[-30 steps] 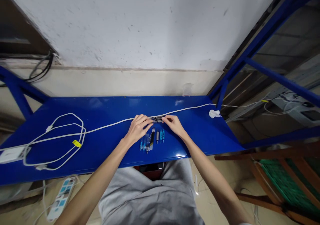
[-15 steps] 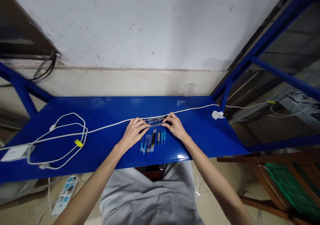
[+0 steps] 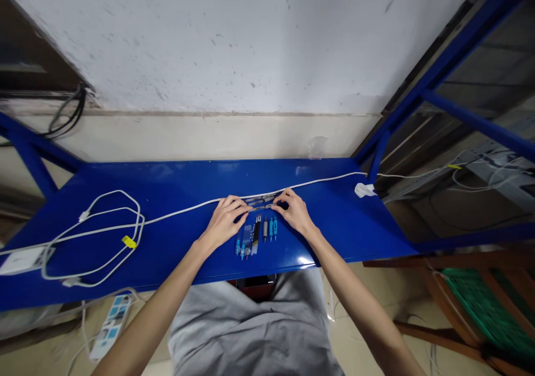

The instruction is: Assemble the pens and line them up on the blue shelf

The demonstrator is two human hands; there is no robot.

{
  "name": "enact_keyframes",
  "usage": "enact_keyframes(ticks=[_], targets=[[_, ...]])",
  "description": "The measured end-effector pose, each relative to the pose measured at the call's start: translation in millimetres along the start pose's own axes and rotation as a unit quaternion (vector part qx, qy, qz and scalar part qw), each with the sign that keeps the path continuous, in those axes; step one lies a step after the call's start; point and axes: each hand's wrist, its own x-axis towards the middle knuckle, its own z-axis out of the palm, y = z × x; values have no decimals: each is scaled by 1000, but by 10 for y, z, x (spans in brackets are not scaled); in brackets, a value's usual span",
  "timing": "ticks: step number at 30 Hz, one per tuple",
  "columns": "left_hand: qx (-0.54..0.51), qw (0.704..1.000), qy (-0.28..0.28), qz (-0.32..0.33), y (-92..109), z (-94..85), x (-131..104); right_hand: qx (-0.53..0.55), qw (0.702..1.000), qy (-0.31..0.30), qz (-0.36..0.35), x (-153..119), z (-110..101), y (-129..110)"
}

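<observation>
My left hand [image 3: 225,220] and right hand [image 3: 295,211] both rest on the blue shelf [image 3: 175,237], fingertips pinched on opposite ends of a bundle of pens [image 3: 259,202]. The bundle lies flat between the hands, long axis running left to right, parallel to the shelf's front edge. Left holds the left end, right the right end; neither hand is nearer than the other. How many pens the bundle holds, I cannot tell.

Just behind the bundle, touching or nearly so, the white cable [image 3: 321,181] crosses the shelf along the same line. Just in front, toward me, a short row of pen parts [image 3: 256,233] lies fore-and-aft, at right angles to the bundle, near the front edge.

Open room: bare shelf to the right up to a white plug [image 3: 364,190]; to the left, clear surface until the looped white cord [image 3: 98,237].
</observation>
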Motion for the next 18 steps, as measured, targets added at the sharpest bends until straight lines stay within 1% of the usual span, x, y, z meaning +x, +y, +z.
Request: enact_keyframes(ticks=[4, 7, 9, 11, 12, 13, 14, 16, 18], targets=[[20, 1000, 7, 23, 28, -1, 5, -11, 1000, 9, 4, -13, -17, -25], [22, 999, 41, 13, 86, -50, 0, -19, 1000, 19, -9, -18, -33, -35], [10, 996, 80, -23, 157, -101, -28, -21, 999, 41, -20, -25, -54, -47], [-13, 990, 110, -85, 259, -153, -84, -8, 997, 72, -32, -51, -81, -71], [-24, 986, 112, -121, 319, -177, -118, 4, 996, 84, -39, -78, -95, -87], [-28, 982, 103, -157, 382, -198, -154, 17, 995, 91, -47, -116, -109, -107], [-21, 978, 79, -189, 444, -216, -187, 30, 994, 89, -54, -167, -123, -130], [12, 971, 5, -240, 557, -242, -236, 48, 995, 65, -61, -304, -146, -181], [50, 959, -68, -270, 640, -257, -251, 61, 996, 25, -58, -461, -162, -234]])
